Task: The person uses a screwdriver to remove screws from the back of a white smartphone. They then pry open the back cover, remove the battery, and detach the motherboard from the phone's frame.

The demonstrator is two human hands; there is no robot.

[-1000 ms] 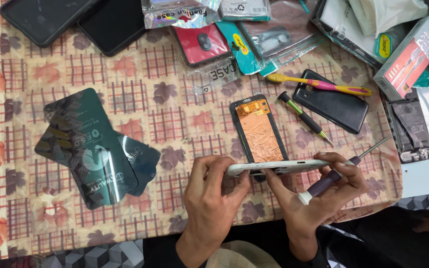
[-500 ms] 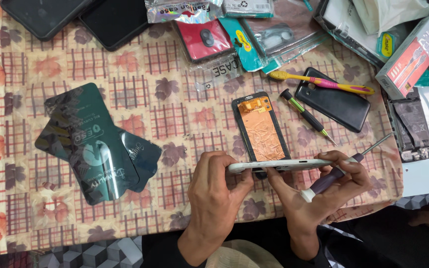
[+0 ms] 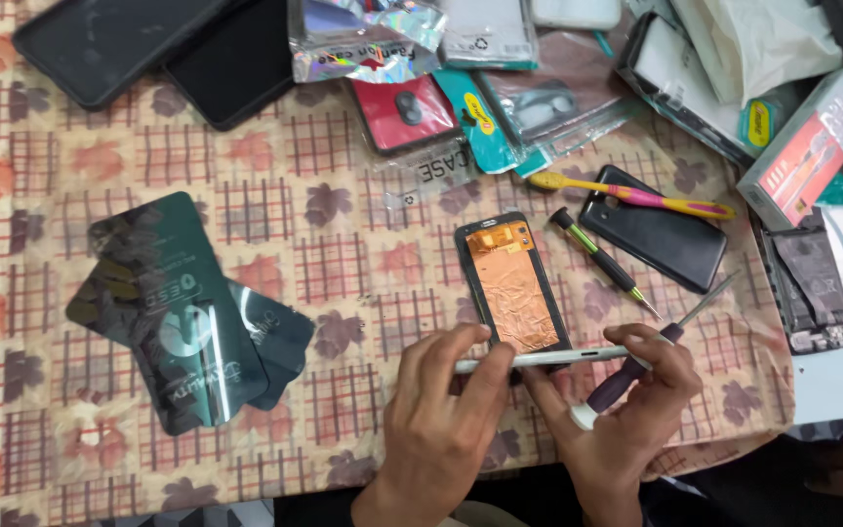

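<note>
You are holding a thin white phone frame (image 3: 539, 358) edge-on between both hands, near the table's front edge.

Your left hand (image 3: 441, 420) is pinching the frame's left end; your right hand (image 3: 626, 410) is steadying its right end while clasping a purple-handled screwdriver (image 3: 636, 366). You seem to be working along the frame's edge, and the next move calls for a steady tip there. The frame is looking slim and pale. Just beyond it, an opened phone with copper foil (image 3: 512, 283) is lying on the checked cloth (image 3: 363, 273).
</note>
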